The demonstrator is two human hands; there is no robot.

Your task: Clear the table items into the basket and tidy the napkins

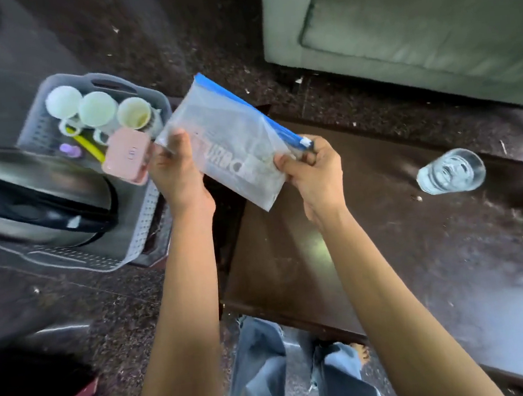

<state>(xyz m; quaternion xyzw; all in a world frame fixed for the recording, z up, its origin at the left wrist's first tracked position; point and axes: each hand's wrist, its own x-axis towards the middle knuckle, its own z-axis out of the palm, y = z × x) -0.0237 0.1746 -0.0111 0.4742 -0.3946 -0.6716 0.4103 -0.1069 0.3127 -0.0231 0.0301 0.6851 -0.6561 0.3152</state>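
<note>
Dark wood table [372, 267] is filling the frame from centre to 4 o'clock, scuffed and dusty, standing on a dark speckled floor [175, 46]. Grey-green sofa [412, 17] is sitting at 1 o'clock. Clear glass [451, 171] is standing upright on the table at 3 o'clock. Grey perforated basket [149, 208] is sitting at 9 to 10 o'clock, just beside the table, carrying three white cups [97, 109], a pink box [127, 159] and a steel kettle [39, 193].

Zip bag [232, 136] is hanging in the air near centre, over the table's 11 o'clock corner: clear plastic, blue zip strip along its upper edge, faint lettering, tilted down toward 4 o'clock.

Left hand [176, 174] is gripping the bag's 9 o'clock edge, thumb lying on the front. Right hand [313, 170] is pinching the 3 o'clock corner by the end of the zip strip, fingers curled. Both forearms are reaching up from 6 o'clock, above blue jeans [259, 357].
</note>
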